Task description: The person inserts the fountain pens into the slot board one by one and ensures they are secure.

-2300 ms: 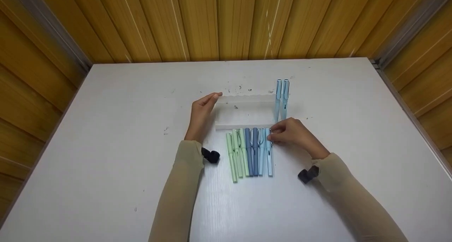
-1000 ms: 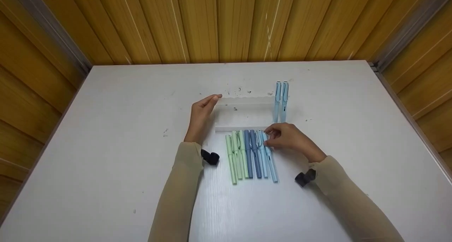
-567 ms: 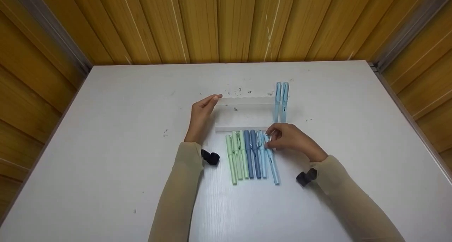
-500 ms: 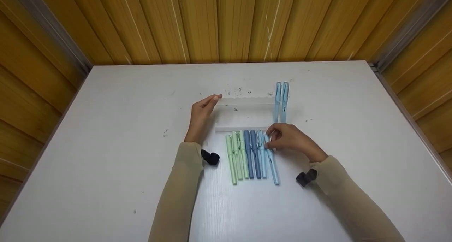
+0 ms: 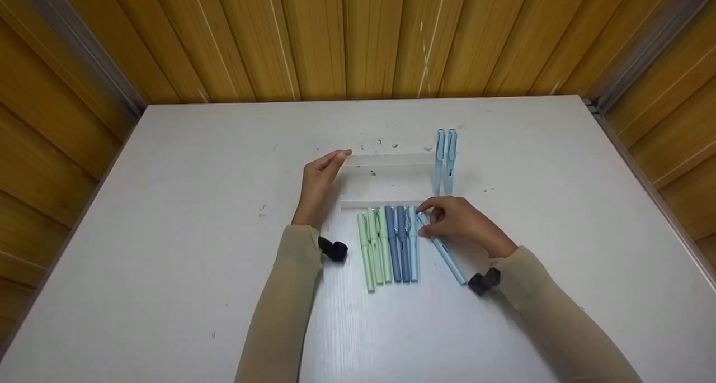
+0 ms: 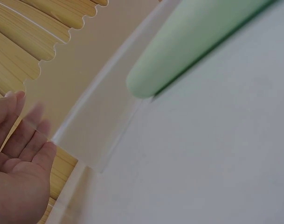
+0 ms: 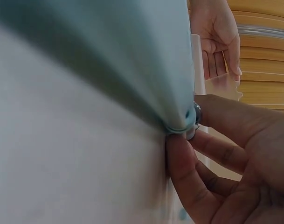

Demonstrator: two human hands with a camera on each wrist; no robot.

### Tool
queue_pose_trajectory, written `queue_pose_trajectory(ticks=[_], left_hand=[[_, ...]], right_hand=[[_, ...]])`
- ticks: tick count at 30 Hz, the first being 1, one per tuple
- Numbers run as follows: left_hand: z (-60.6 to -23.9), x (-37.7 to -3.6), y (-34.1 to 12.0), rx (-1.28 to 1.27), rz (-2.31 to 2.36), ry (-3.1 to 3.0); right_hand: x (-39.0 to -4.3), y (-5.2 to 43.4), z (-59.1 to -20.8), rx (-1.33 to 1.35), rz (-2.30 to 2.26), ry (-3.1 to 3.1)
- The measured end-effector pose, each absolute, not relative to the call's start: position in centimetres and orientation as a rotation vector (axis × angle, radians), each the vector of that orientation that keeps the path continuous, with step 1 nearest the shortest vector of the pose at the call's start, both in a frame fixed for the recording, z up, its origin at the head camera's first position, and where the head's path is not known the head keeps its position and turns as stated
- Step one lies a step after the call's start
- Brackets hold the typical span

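Observation:
A row of pens lies on the white table [image 5: 168,232]: green pens [image 5: 372,249], dark blue pens [image 5: 396,243] and a light blue one. My right hand [image 5: 456,220] pinches the cap end of a light blue pen [image 5: 444,254], which is angled away from the row; the pen [image 7: 109,60] fills the right wrist view, with my fingers [image 7: 188,177] at its end. My left hand [image 5: 320,176] rests with straight fingers against the left end of a clear pen rack [image 5: 386,181]. Two light blue pens [image 5: 446,159] lie across the rack's right end. A green pen's end [image 6: 179,51] shows beside the rack [image 6: 95,135].
Wooden plank walls [image 5: 358,36] close in the table on three sides. Small dark specks lie on the table behind the rack. Black wrist camera mounts [image 5: 334,249] sit at both sleeves.
My right hand has pulled the rightmost light blue pen out of the row; its lower end has swung to the right. The left hand has stayed at the rack.

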State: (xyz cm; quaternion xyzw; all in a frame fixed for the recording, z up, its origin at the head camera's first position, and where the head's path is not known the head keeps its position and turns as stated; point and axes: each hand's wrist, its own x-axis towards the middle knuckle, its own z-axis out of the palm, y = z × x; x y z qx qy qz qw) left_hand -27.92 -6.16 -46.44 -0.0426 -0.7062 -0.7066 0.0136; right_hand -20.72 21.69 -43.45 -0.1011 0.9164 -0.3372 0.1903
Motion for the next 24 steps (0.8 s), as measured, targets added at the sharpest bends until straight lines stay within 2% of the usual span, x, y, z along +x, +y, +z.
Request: queue_pose_trajectory(ticks=[24], left_hand=[[-46.4, -28.0, -6.2, -0.138, -2.18, -2.22]], right_hand=[[-21.3, 22.6, -42.3, -0.237, -1.141, 2.478]])
